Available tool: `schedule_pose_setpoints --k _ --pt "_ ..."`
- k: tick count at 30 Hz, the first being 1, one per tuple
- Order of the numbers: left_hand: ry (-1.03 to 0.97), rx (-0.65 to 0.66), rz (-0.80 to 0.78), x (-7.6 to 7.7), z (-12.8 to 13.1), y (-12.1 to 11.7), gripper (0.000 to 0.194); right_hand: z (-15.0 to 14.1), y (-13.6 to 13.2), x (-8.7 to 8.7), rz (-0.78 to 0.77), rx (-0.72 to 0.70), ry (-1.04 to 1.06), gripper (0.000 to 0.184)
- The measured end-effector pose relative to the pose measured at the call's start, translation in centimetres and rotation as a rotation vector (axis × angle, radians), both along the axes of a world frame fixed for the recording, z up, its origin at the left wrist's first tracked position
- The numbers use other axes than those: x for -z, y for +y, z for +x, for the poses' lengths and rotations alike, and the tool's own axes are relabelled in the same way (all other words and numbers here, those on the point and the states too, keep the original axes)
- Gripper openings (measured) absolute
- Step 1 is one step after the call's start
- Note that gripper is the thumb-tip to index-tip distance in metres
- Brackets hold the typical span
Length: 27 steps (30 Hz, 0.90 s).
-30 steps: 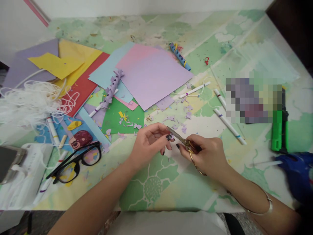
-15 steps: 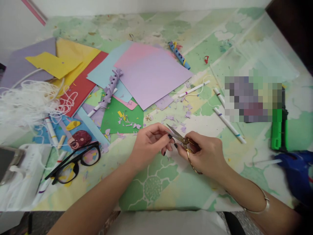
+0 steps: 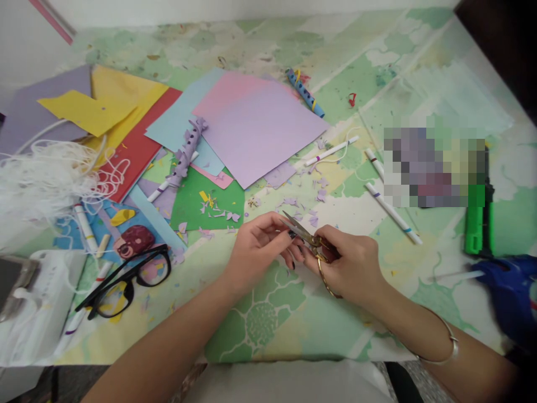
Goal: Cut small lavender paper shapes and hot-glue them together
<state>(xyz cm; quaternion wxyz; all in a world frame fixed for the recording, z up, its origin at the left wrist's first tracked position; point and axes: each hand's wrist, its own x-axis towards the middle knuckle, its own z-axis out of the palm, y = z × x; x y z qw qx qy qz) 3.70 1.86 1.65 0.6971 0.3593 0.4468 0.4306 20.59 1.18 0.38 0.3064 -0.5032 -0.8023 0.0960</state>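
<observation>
My right hand (image 3: pixel 351 263) grips a pair of scissors (image 3: pixel 302 230) by its gold-coloured handles, blades pointing up and to the left. Close against the blades is my left hand (image 3: pixel 262 246), its thumb and fingers pinched together. Whatever those fingers hold is too small or too covered to make out. Beyond my hands, small lilac paper scraps (image 3: pixel 289 202) lie scattered on the patterned tablecloth. A large lilac sheet (image 3: pixel 260 134) rests on pink and light blue paper. To its left lies a lilac paper roll (image 3: pixel 187 148) with dark dots, on a white marker.
Black-framed glasses (image 3: pixel 130 282), a tangle of white string (image 3: pixel 50 173) and a maroon case (image 3: pixel 135 242) lie to the left. White markers (image 3: pixel 392 212), a bright green tool (image 3: pixel 475 224) and a blue glue gun (image 3: pixel 503 285) are at the right. A blue dotted roll (image 3: pixel 305 92) lies farther back.
The fingers of my left hand have shifted slightly beside the blades. My right hand and the scissors have moved a little to the left. The view has shifted slightly.
</observation>
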Motion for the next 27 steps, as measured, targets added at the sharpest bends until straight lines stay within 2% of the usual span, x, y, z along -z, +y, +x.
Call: schedule_pose_setpoints --k 12,27 --pt "-0.016 0.02 0.023 0.35 -0.22 -0.11 0.005 0.04 -0.07 -0.08 0.005 0.002 0.011 0.023" --pt "0.128 -0.012 0.074 -0.17 -0.41 0.2 0.005 0.51 0.0 -0.15 -0.031 -0.006 -0.02 0.027"
